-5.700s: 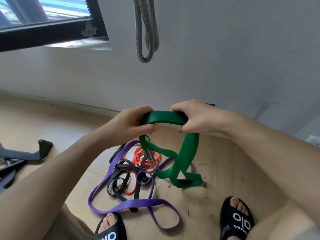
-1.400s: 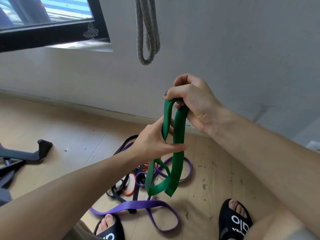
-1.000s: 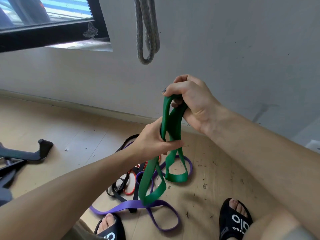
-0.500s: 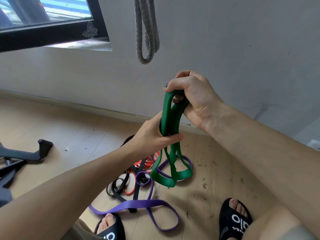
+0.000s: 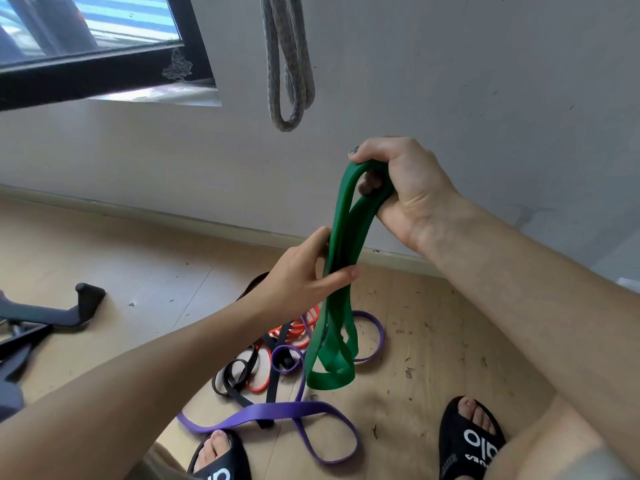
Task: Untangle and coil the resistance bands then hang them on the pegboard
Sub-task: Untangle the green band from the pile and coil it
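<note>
A green resistance band hangs folded into several loops in front of me. My right hand grips its top fold, fingers curled round it. Lower down, my left hand pinches the gathered strands between thumb and fingers. The loops' lower ends dangle just above the floor. On the floor beneath lies a tangle: a purple band, a black band and an orange band. A grey band hangs coiled on the wall above.
My two feet in black slides stand on the wooden floor near the tangle. A black metal frame lies at the left. A dark-framed window is at the upper left; the grey wall is close ahead.
The green band went from a wide loop held level to a vertical bundle. In the last second its loose loops were gathered together and my left hand tightened its pinch on them.
</note>
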The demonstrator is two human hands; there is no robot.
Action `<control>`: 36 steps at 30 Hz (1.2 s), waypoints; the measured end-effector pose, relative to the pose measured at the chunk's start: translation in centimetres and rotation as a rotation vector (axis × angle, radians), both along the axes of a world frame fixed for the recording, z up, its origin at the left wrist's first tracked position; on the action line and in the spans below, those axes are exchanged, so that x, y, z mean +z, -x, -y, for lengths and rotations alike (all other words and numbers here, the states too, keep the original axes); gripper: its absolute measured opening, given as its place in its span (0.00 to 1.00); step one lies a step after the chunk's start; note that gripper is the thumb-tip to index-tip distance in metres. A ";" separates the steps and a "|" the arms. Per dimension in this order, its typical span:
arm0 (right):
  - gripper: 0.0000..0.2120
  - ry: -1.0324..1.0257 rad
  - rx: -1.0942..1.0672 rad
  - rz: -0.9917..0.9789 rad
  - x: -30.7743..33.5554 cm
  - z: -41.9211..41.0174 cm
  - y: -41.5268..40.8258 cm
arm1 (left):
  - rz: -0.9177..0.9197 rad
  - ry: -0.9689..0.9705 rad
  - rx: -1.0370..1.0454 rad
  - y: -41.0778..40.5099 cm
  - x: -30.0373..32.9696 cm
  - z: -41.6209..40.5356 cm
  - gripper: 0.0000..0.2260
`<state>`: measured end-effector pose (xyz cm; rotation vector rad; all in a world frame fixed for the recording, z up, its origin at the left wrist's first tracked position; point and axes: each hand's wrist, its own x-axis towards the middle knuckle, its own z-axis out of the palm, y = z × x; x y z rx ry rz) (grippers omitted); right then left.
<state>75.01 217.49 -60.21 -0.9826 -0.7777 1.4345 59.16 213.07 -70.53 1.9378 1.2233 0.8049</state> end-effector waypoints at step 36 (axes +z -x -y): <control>0.29 -0.595 0.686 1.226 -3.8 2.6 0.6 | -0.070 0.104 -0.140 3.8 2.3 -1.4 0.09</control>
